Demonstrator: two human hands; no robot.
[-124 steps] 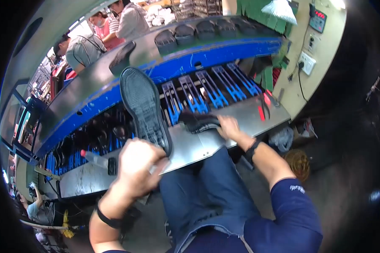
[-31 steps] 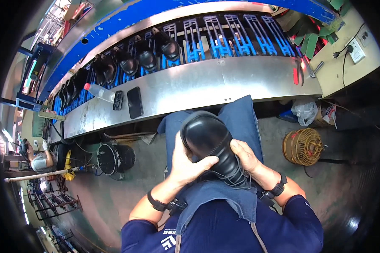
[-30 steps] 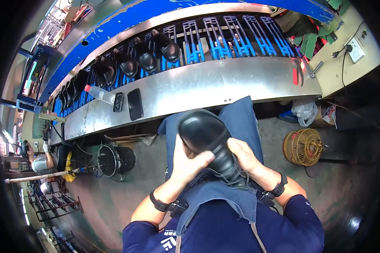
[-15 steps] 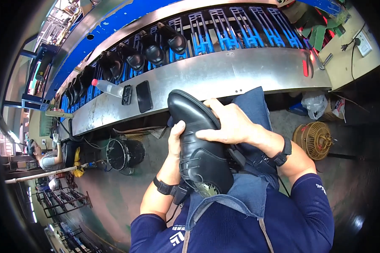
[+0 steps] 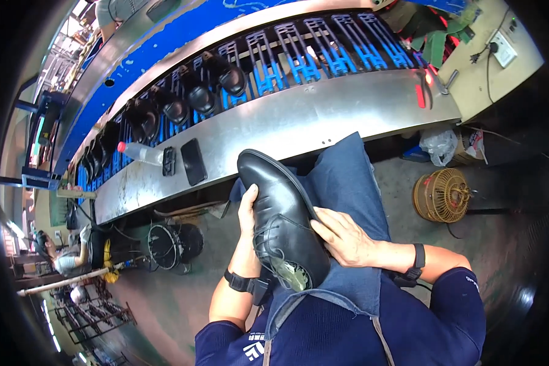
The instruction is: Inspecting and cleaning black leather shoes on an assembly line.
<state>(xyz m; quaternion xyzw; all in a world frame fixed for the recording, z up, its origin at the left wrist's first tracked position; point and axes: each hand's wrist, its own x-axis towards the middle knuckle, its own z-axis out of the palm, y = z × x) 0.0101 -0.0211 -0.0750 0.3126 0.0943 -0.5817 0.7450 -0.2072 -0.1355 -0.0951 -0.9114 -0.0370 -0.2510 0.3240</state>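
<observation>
Head view: the person is sitting with a black lace-up shoe [image 5: 282,222] lying across the lap on a denim apron [image 5: 348,201], toe pointing away toward the bench, opening toward the body. The left hand [image 5: 247,210] is cupping the shoe's left side near the middle, fingers wrapped under and against it, thumb side up; it is holding the shoe. The right hand [image 5: 344,235] is lying flat with fingers spread loosely, fingertips pressing against the shoe's right side near the laces; not closed around it, just touching. Both wrists are wearing dark bands.

Beyond the hands, a steel bench ledge [image 5: 323,119] is running across the picture. On it, up and to the left of the left hand, a dark phone [image 5: 193,161] is lying flat, a smaller dark block [image 5: 169,161] just beside it, and a clear bottle with a red cap [image 5: 139,152] lying on its side further left. Past the ledge, a row of black shoes [image 5: 189,97] is sitting on blue racks [image 5: 323,52]. To the right of the right hand, well apart on the floor, a round wire cage [image 5: 442,195] is standing, with a plastic bag [image 5: 436,143] beyond it.
</observation>
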